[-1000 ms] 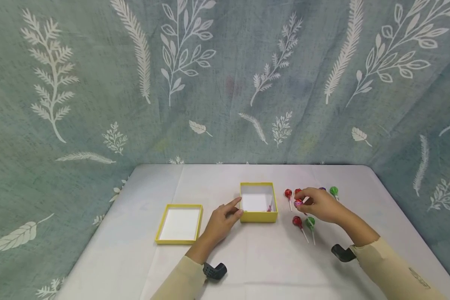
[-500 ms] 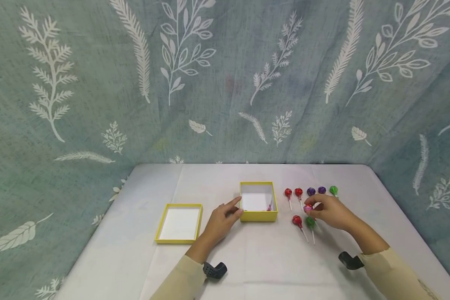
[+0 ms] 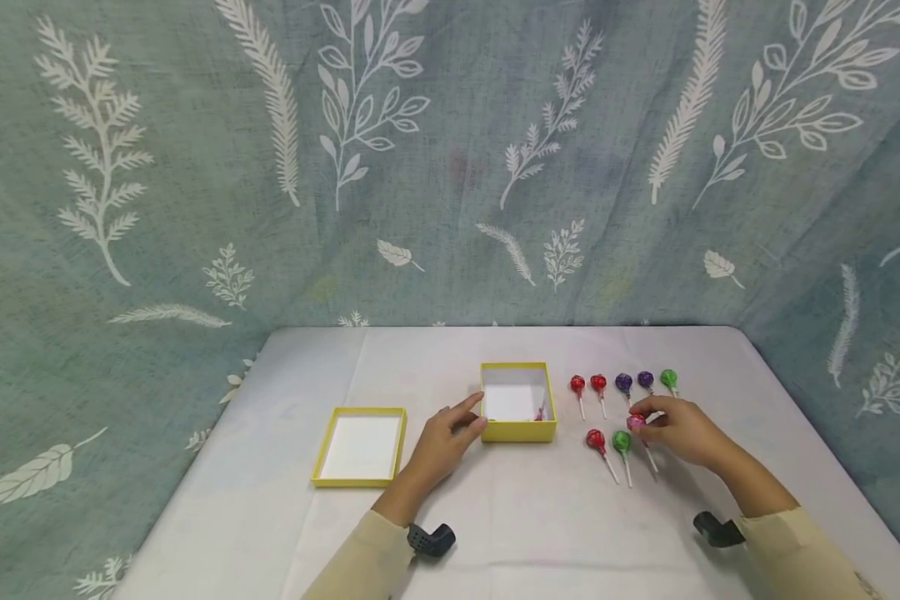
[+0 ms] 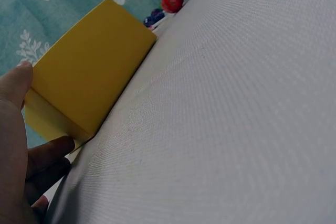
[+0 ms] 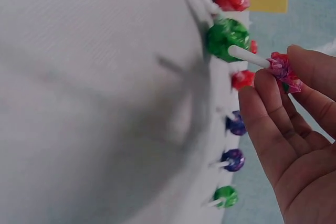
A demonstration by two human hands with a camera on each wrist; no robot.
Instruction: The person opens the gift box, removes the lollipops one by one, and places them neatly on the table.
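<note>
My right hand (image 3: 682,429) pinches a pink-wrapped lollipop (image 5: 281,67) by its head, the white stick pointing away from the fingers. In the head view it hangs just right of a green lollipop (image 3: 622,442) and a red lollipop (image 3: 596,440) on the table. With thumb and fingers, my left hand (image 3: 444,437) touches the left side of a yellow box (image 3: 518,432) that has a white inside. A small pink piece (image 3: 539,414) shows in the box's front right corner; the rest of it is hidden behind the front wall.
A yellow-rimmed lid (image 3: 354,482) lies inside up, left of the box. Behind the right hand runs a row of lollipops: two red (image 3: 598,382), two purple (image 3: 624,383) and one green (image 3: 669,379). A patterned cloth (image 3: 450,167) hangs behind the white table (image 3: 540,525).
My right hand has moved right and toward me with the pink lollipop, from over the back row to beside the front green one. The left hand stays at the box.
</note>
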